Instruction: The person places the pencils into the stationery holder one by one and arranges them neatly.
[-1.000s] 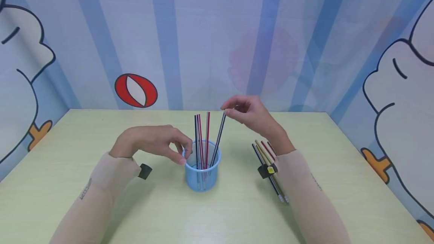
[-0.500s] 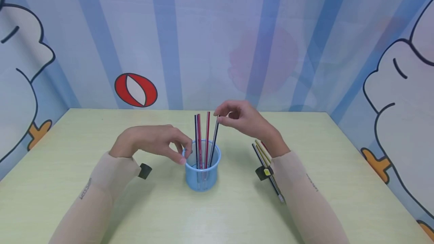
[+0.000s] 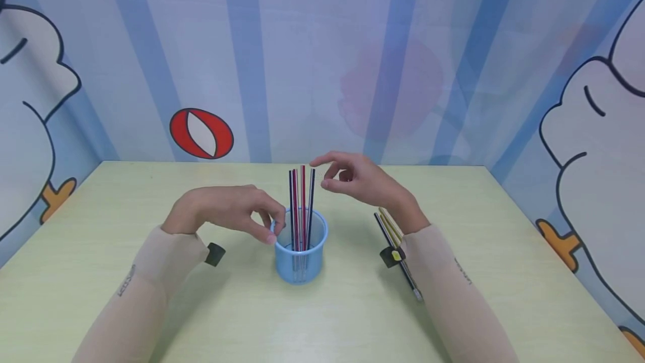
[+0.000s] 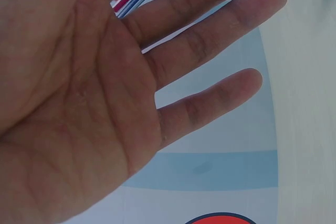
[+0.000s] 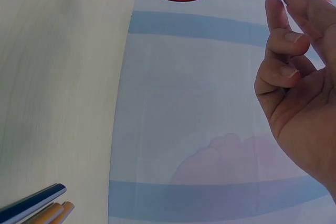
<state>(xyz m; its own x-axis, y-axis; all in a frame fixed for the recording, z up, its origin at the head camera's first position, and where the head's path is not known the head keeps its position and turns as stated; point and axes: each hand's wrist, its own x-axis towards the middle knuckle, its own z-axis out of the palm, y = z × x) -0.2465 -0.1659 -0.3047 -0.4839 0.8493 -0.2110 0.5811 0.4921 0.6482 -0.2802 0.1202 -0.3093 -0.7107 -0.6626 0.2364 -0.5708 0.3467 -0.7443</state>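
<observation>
A blue see-through pencil cup (image 3: 299, 269) stands in mid-table, holding several upright striped pencils, red and dark. At its left rim, my left hand (image 3: 234, 209) pinches the edge between thumb and finger; the other fingers spread straight in the left wrist view. My right hand (image 3: 360, 179) hovers beside the pencil tops, thumb and index apart. The index tip is at the top of a dark pencil (image 3: 311, 203), which leans slightly against the others; whether it touches is unclear. The right wrist view shows the remaining fingers (image 5: 283, 72) loosely bent.
Beneath my right forearm lie more pencils, a dark blue one (image 3: 412, 283) and yellow ones (image 3: 389, 222), partly hidden by the sleeve and black wrist camera (image 3: 392, 256). A striped cartoon backdrop (image 3: 312, 60) rises behind the pale table (image 3: 242, 318).
My right hand has moved left, stood the dark pencil up nearer the others in the cup and let go of it. The left hand has stayed at the rim.
</observation>
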